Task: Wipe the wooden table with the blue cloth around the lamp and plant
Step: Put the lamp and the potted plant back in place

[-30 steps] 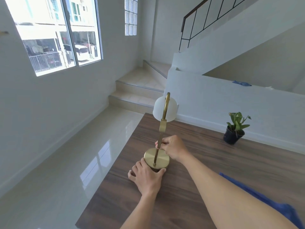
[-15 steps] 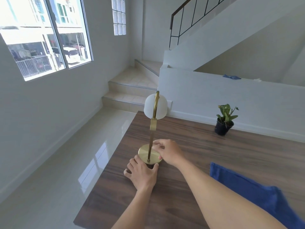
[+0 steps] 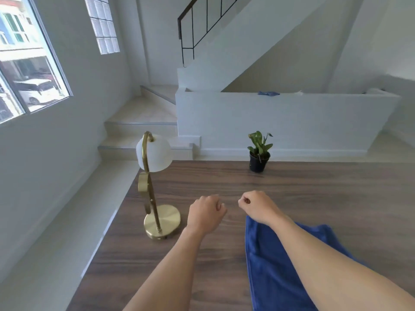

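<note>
A brass lamp (image 3: 162, 222) with a white shade stands near the left edge of the wooden table (image 3: 314, 194). At the table's far edge sits a small potted plant (image 3: 259, 153) in a black pot. A blue cloth (image 3: 269, 265) lies flat on the table at the near right, partly under my right forearm. My left hand (image 3: 205, 213) hovers to the right of the lamp base, fingers curled, holding nothing. My right hand (image 3: 258, 206) is a loose fist just beyond the cloth's far edge, also with nothing in it.
The table's left edge drops to a glossy tiled floor (image 3: 56, 232). A low white wall (image 3: 280, 122) and stairs (image 3: 143, 122) lie behind the table. Another blue cloth (image 3: 268, 93) rests on top of that wall.
Both hands have let go of the lamp and moved right, away from its base. The view has shifted right, and more of the blue cloth shows.
</note>
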### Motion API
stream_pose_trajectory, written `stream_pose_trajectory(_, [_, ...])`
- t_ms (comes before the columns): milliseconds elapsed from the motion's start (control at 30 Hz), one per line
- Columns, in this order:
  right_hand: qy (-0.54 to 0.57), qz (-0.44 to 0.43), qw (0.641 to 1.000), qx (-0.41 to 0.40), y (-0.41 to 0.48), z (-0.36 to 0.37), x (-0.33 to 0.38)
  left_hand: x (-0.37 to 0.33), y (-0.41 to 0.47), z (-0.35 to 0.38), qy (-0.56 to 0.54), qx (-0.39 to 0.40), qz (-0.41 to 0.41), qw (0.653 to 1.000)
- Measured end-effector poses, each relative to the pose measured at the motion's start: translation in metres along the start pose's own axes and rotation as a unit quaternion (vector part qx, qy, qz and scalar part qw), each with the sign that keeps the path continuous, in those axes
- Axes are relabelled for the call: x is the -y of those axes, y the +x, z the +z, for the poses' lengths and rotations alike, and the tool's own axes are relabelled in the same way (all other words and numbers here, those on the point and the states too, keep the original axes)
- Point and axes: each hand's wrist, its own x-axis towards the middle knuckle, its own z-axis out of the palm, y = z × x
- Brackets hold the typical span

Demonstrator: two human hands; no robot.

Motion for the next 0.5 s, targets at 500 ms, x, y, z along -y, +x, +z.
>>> stream_pose_trajectory(500, [0.109,0.087,0.989,-0.048,0.125,-0.075,-0.172,-0.078,0.161,0.11,-0.128,0.041,-0.09,0.987])
